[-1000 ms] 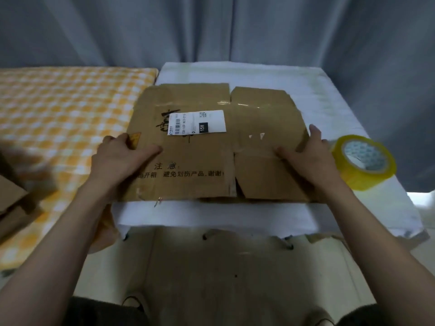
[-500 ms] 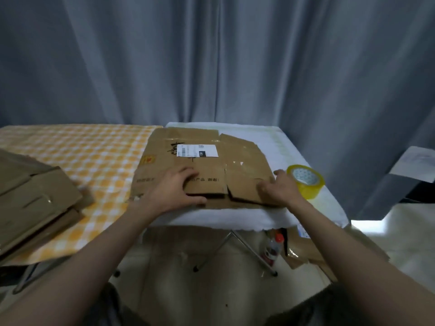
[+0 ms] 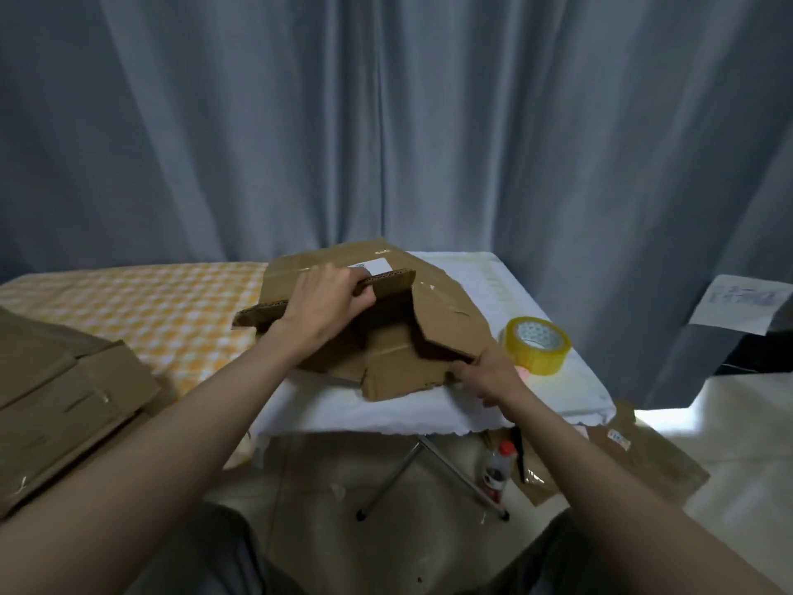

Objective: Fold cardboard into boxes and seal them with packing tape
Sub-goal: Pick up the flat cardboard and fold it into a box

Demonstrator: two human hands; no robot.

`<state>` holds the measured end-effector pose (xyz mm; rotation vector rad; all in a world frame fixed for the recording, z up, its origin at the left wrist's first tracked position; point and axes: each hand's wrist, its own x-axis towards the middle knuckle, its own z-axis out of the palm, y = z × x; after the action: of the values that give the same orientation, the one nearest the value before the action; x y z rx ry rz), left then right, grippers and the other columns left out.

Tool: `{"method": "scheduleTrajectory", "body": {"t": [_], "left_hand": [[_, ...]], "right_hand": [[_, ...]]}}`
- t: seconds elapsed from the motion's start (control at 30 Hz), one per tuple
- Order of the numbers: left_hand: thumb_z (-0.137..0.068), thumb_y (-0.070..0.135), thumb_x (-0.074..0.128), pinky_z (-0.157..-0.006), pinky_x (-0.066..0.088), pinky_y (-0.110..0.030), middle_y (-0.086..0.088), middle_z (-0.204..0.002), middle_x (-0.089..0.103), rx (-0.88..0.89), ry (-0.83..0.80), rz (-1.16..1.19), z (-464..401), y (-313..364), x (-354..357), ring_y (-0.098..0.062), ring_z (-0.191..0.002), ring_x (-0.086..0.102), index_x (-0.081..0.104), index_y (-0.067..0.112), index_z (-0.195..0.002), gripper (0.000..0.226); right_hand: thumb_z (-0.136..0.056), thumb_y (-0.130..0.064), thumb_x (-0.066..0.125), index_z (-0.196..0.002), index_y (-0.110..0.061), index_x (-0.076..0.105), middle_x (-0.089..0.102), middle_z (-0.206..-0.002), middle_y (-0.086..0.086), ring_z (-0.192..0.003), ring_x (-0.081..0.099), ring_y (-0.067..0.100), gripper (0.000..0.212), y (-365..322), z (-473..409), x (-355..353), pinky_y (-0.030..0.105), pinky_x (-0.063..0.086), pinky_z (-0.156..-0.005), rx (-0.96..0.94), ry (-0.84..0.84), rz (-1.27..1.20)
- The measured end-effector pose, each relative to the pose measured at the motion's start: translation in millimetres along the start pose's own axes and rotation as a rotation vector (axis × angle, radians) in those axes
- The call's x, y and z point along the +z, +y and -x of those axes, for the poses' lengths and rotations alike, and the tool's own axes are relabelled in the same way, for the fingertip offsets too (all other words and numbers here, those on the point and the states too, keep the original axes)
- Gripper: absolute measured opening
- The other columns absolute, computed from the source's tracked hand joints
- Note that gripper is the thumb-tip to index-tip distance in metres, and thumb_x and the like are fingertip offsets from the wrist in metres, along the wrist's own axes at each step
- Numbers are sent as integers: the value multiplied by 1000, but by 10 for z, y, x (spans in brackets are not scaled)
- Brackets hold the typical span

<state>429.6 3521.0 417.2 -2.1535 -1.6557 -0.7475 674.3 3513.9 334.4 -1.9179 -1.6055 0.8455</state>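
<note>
A brown cardboard box blank (image 3: pixel 446 319) with a white shipping label lies on the white-covered table (image 3: pixel 386 414), its upper panels lifted apart so a dark gap shows inside. My left hand (image 3: pixel 326 302) grips the raised near edge of the left panel, fingers curled over it. My right hand (image 3: pixel 489 373) pinches the near corner of the right panel. A roll of yellowish packing tape (image 3: pixel 536 345) stands on the table just right of my right hand.
Flat cardboard pieces (image 3: pixel 55 405) are stacked at the left on an orange checked cloth (image 3: pixel 150 302). Under the table are its metal legs (image 3: pixel 407 470), a small red-capped bottle (image 3: pixel 495 470) and more cardboard (image 3: pixel 622 461) on the floor. Grey curtains hang behind.
The blank lay flat under both palms before. Now both hands have taken hold of its panel edges and pulled them up, opening the box. The camera has tilted up and back.
</note>
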Motion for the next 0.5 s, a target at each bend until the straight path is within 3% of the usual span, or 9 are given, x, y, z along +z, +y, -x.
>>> {"method": "scheduleTrajectory", "body": {"t": [0.1,0.17,0.23,0.4,0.5], "left_hand": [[-92,30,60,-53,32,-30,2,-62,55,-18,107,70,-135,-12,-122,-22,-58,52,72,16,-89,19],[-94,30,57,-54,44,-33,3,-66,61,-42,129,128,-226,-60,-209,-18,-59,55,73,16,-97,21],[-96,30,54,-57,46,-33,3,-69,62,-73,139,172,-310,-112,-290,-20,-63,59,72,17,-100,22],[-98,28,54,-52,33,-21,5,-77,60,-160,162,260,-526,-262,-397,-11,-65,55,70,17,-101,20],[-99,28,52,-61,49,-37,-3,-81,67,-213,168,281,-704,-392,-445,-23,-74,61,69,15,-96,22]], "right_hand": [[-85,-15,69,-89,-3,56,60,-85,17,-80,60,32,19,-59,-84,111,39,52,-74,55,214,-328],[-83,-12,72,-111,-9,45,60,-109,25,-97,64,40,40,-155,-137,131,48,55,-88,153,341,-675],[-83,-12,73,-118,-12,35,59,-109,22,-90,67,38,52,-297,-179,115,45,59,-79,238,397,-915],[-84,-10,66,-121,-15,47,63,-119,14,-108,62,36,42,-624,-391,191,51,53,-96,164,289,-809],[-94,-15,55,-126,-26,42,63,-115,11,-105,61,35,37,-812,-540,159,53,54,-94,63,336,-753]]}}
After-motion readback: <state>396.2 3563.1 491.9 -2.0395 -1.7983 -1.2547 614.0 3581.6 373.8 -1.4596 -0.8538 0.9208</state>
